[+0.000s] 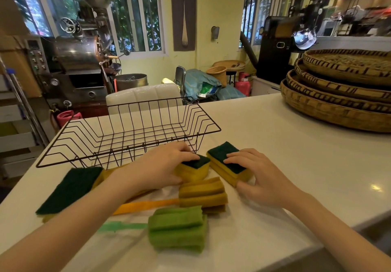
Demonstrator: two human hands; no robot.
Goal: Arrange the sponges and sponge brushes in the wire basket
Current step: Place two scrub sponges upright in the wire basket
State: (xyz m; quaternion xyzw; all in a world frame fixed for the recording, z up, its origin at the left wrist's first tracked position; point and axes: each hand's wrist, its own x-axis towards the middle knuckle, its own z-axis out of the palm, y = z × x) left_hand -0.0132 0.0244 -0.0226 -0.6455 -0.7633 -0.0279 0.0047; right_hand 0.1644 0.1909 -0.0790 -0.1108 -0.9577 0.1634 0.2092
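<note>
A dark wire basket stands on the white counter with nothing inside it. In front of it, my left hand grips a yellow sponge with a green scouring top. Just to the right, my right hand grips a second yellow-and-green sponge, fingers on its top and thumb at its near side. A third such sponge lies at the left, partly under my left forearm. Nearer me lie a yellow sponge brush with an orange handle and a green sponge brush with a green handle.
A stack of woven trays sits on the counter at the far right. The counter's near right edge runs diagonally by my right forearm. Beyond the counter are a white chair and roasting machines.
</note>
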